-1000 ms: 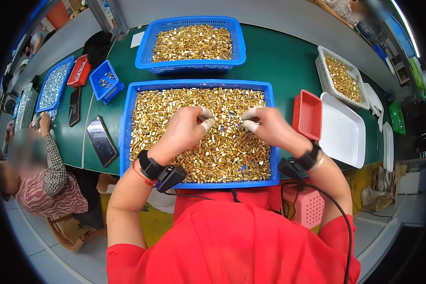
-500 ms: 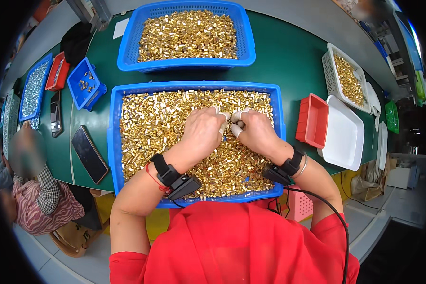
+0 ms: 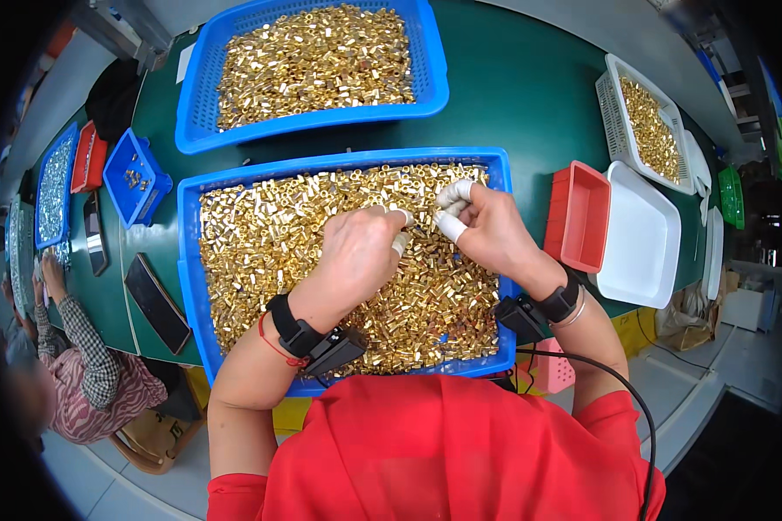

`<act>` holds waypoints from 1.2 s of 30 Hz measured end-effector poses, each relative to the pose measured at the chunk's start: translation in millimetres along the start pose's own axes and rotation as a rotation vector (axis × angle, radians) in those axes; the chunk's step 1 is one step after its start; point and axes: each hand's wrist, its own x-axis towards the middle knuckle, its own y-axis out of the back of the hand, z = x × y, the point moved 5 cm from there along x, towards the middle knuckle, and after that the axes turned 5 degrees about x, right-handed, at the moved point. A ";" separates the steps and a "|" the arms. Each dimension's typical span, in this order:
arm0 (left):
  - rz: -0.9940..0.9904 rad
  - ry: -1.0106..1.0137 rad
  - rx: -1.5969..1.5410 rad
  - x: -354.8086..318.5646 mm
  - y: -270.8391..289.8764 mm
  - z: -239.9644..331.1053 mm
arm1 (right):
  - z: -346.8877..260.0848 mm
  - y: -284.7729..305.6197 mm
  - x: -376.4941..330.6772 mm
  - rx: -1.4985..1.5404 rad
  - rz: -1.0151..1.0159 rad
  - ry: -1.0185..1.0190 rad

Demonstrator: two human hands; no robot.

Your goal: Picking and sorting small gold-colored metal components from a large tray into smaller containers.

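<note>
In front of me a blue plastic tray (image 3: 501,234) holds a deep layer of small gold-coloured metal pieces (image 3: 287,252), several of them showing a hole like nuts or sleeves. My left hand (image 3: 361,252) is over the middle of the layer, its covered thumb and fingertip drawn together; whatever sits between them is too small to make out. To its right, my right hand (image 3: 500,230) hovers over the tray's right part with white-covered thumb and forefinger spread and no piece visible between them. Both wrists carry black straps with small devices.
Behind the tray stands a blue basket (image 3: 191,113) of the same pieces. On the right are a red bin (image 3: 578,217), a white tray (image 3: 643,234) and a white basket (image 3: 613,113). A phone (image 3: 156,302) and small blue bin (image 3: 135,178) lie left, near a co-worker (image 3: 104,373).
My hands, close together before, have drawn apart; the right thumb and forefinger have spread. The view has shifted slightly, and the co-worker's arm has changed position.
</note>
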 end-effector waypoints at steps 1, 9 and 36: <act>-0.002 0.003 -0.006 0.1 0.1 -1.3 | 0.7 -1.5 0.9 -0.005 0.005 0.022; -0.039 0.040 -0.062 0.9 -1.4 -4.7 | 11.1 -6.5 1.5 -0.003 0.055 0.127; -0.238 0.533 -0.920 -12.8 3.4 -28.3 | 9.8 -16.8 9.8 0.062 -0.219 0.168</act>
